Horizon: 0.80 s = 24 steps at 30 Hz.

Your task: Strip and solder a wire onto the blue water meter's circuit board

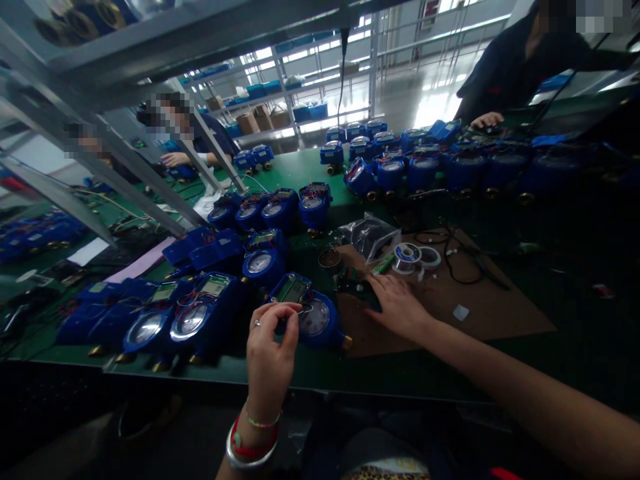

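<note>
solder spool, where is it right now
In the head view the solder spool sits on the brown mat, right of centre, just beyond the right hand and beside a clear plastic bag.

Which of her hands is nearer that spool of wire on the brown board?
The right hand. It lies on the brown board, just below the wire spool. The left hand is further off, its fingers over the nearest blue meter.
</note>
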Tool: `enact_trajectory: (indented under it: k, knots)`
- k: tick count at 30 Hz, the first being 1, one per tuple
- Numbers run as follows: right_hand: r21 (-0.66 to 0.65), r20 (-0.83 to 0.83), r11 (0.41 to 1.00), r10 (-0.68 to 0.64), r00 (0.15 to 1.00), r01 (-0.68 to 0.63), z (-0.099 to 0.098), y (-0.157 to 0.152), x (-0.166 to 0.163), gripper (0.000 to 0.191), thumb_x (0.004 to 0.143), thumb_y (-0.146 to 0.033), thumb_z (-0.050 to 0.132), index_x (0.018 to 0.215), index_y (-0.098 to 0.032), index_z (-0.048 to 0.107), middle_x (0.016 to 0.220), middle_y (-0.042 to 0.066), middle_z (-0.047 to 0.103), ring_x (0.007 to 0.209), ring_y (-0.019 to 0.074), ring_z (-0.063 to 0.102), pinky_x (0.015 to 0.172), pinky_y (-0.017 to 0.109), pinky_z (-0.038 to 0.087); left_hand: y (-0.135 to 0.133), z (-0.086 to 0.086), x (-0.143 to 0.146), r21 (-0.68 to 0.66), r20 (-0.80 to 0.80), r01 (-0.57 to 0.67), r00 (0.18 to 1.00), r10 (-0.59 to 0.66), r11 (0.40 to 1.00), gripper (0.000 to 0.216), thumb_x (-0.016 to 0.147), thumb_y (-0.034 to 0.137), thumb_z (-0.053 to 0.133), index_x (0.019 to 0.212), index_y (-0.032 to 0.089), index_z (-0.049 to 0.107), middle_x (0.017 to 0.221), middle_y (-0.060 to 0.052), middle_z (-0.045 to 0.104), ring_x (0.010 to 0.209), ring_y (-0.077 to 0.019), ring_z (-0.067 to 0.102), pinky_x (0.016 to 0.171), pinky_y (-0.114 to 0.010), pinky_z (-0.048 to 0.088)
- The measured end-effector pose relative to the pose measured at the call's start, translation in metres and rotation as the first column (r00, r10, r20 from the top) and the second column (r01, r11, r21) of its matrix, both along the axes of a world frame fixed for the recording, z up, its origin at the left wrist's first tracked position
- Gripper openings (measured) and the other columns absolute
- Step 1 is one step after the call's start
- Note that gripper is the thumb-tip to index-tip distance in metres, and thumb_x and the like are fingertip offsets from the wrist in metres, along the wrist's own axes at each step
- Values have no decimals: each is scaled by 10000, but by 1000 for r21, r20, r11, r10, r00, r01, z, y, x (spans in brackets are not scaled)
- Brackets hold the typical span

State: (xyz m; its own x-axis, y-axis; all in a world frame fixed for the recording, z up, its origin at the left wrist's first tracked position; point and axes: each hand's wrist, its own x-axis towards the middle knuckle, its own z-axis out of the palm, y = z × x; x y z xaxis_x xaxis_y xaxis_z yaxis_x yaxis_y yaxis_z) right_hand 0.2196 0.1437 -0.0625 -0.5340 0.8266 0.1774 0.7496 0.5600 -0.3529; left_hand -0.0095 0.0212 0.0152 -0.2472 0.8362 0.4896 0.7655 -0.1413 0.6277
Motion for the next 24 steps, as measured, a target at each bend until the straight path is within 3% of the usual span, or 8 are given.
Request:
enact_trajectory:
  k: [4, 8, 11, 15, 17, 19, 22, 24]
  knots:
    - [15, -46, 999, -50, 998, 51, -3, 7, -4, 506, 811, -290, 561, 1279, -107, 498, 1253, 173, 547, 1191, 316, 469, 1012, 465, 380, -1, -1, -1, -5, -3, 1, 1000, -1, 1000, 128, 921, 283, 518, 869, 200, 601, 999, -42, 636, 1011, -213, 541, 905, -368, 439]
    - [-30, -185, 997, -72, 980, 68, 18, 1, 12, 502, 800, -313, 572, 1258, -116, 514, 1234, 145, 562, 1180, 284, 489, 1044, 439, 370, -2, -2, -2, -10, 7, 0, 1000, 0, 1000, 128, 921, 287, 518, 870, 202, 599, 1006, -41, 637, 1019, -212, 541, 906, -364, 440]
    - [-123, -276, 986, -141, 951, 111, 40, -17, 46, 479, 820, -350, 557, 1259, -162, 515, 1267, 113, 545, 1198, 264, 483, 1046, 427, 380, -3, -2, -2, -6, 17, 0, 1000, 0, 1000, 118, 918, 284, 526, 870, 204, 598, 1004, -33, 637, 1021, -208, 540, 914, -363, 436]
    - [-206, -243, 939, -323, 915, 277, 55, -46, 114, 482, 818, -457, 554, 1268, -291, 508, 1311, 84, 511, 1206, 315, 481, 1025, 504, 378, -3, -2, -2, 7, 15, 6, 1000, -6, 1000, 102, 918, 277, 533, 872, 206, 592, 998, -24, 635, 1022, -199, 539, 924, -357, 430]
    - [-206, -189, 894, -435, 880, 398, 48, -57, 154, 488, 816, -511, 544, 1274, -350, 487, 1348, 85, 480, 1223, 342, 462, 1007, 523, 373, -2, -3, -1, 16, 1, 5, 1000, -5, 1000, 108, 919, 276, 531, 866, 205, 592, 990, -24, 637, 1020, -199, 537, 933, -360, 424]
    - [-206, -103, 806, -582, 807, 555, 31, -64, 197, 490, 820, -573, 518, 1273, -391, 474, 1366, 103, 460, 1215, 364, 460, 957, 535, 382, -1, -3, -1, 26, -7, 3, 1000, -3, 1000, 113, 918, 278, 530, 862, 203, 594, 982, -25, 641, 1014, -202, 537, 935, -364, 423]
    - [-159, -18, 607, -790, 612, 779, -9, -65, 257, 595, 791, -681, 488, 1276, -338, 494, 1305, 212, 469, 1178, 446, 459, 834, 587, 392, -1, -4, -2, 27, -8, 5, 1000, -5, 1000, 120, 915, 285, 528, 866, 201, 599, 985, -30, 644, 1014, -206, 537, 936, -368, 422]
    - [-32, -74, 570, -821, 566, 821, -37, -61, 290, 594, 784, -667, 506, 1259, -309, 516, 1176, 247, 521, 1130, 488, 477, 783, 615, 376, -1, -4, -2, 26, -10, 4, 1000, -4, 1000, 129, 915, 293, 527, 867, 199, 602, 987, -33, 644, 1016, -208, 538, 932, -366, 424]
